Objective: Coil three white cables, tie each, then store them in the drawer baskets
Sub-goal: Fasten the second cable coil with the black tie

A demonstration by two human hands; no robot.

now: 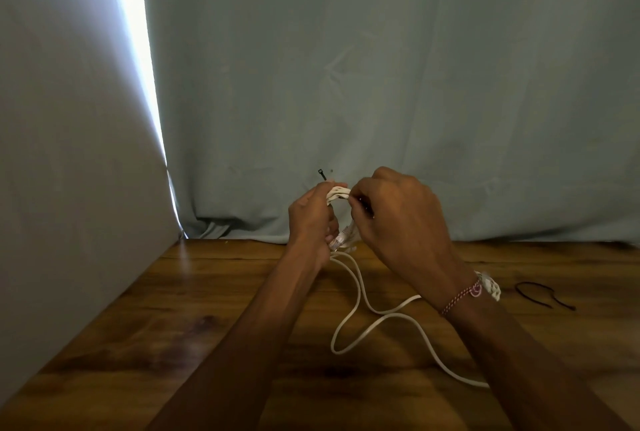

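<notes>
A grey-blue curtain (381, 84) hangs across the back, with a bright strip of light (138, 50) at its left edge beside a pale wall (69, 153). Below it lies a wooden table (207, 326). Both forearms reach out over the table and the hands meet above its far edge. The left hand (311, 219) has its fingers curled round a small coil of white cable (337, 193), held up off the table. The right hand (394, 209) pinches the top of the same coil with curled fingers. The loose length of the cable drops from the hands and snakes over the wood toward the near right. A clear plug (341, 238) hangs just below the left hand. A black tie (322, 175) sticks up from the coil. Another black tie (543, 295) lies on the table to the right, near a white coil (491, 287) partly hidden behind the right wrist.
</notes>
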